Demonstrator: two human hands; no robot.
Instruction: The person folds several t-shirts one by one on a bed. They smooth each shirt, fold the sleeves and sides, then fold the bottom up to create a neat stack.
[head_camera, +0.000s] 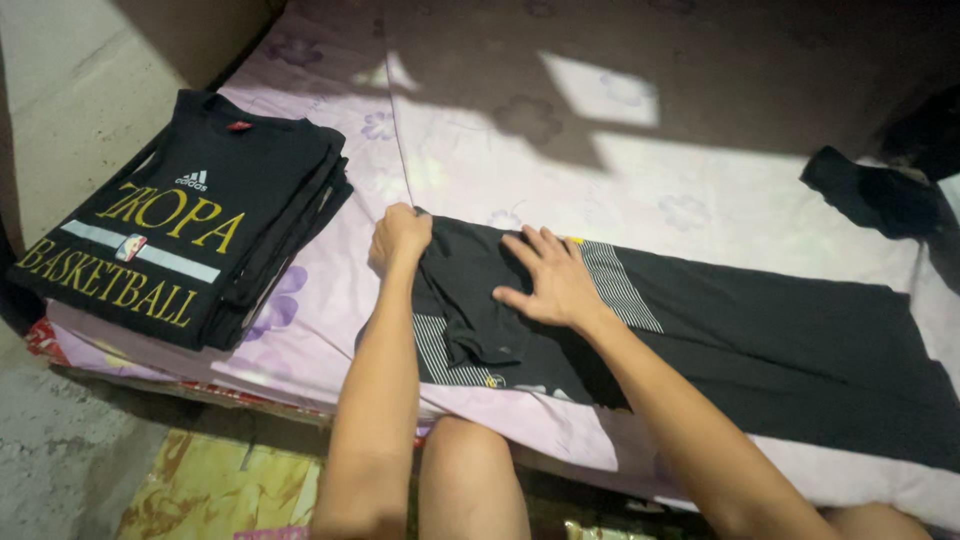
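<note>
Floral bedsheet (700, 200) carrying black trousers (760, 340) along its near edge: left hand (400, 238) pinching the waistband, right hand (548, 282) spread flat; cloth looks soft, light, best gripped at hems

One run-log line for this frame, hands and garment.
left hand: grips black trousers waistband | right hand: flat on trousers | folded shirt stack: beside left hand

At my far left, a small red neck label (239, 126) sits atop my folded black shirt stack (190, 225); no packages, signs, screens.
</note>
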